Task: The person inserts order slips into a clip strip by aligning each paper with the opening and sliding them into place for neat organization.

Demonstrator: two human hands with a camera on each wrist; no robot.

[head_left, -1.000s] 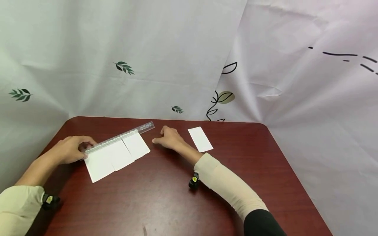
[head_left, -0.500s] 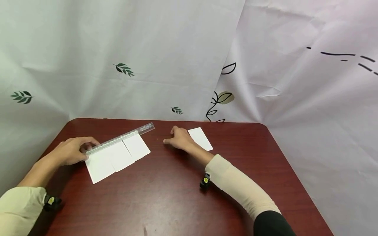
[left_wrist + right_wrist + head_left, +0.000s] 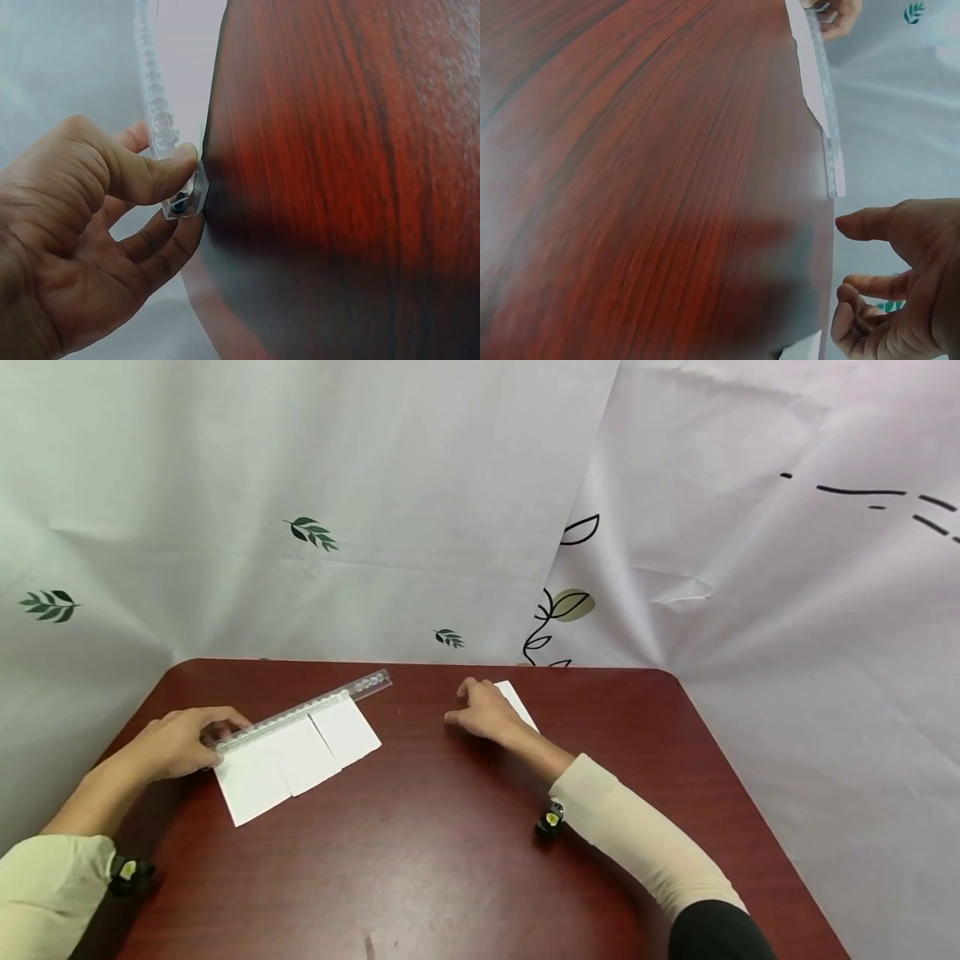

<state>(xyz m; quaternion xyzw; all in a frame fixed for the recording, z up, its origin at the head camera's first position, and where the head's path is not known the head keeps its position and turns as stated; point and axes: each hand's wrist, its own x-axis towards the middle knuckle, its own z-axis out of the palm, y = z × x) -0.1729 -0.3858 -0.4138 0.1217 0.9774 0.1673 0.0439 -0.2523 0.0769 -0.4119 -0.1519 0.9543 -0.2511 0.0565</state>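
Note:
My left hand [image 3: 174,743] pinches the near left end of a clear plastic ruler [image 3: 315,706], thumb on top and fingers below, as the left wrist view shows. Several white paper cards [image 3: 255,777] lie side by side along the ruler's lower edge, slightly overlapping. My right hand [image 3: 486,710] hovers toward the back of the table with its thumb and fingers apart and nothing between them. Behind it, a separate white card [image 3: 517,703] is partly hidden by the hand and wrist. A corner of that white card [image 3: 804,346] also shows low in the right wrist view.
A dark red-brown wooden table [image 3: 420,843] with rounded back corners bears everything. White cloth [image 3: 450,510] with leaf prints hangs behind it and at both sides. Small black wrist devices [image 3: 550,821] sit at the sleeves.
My right hand has moved to the right, away from the ruler's far end, and now covers part of the separate card. My left hand, the ruler and the cards along it have stayed in place.

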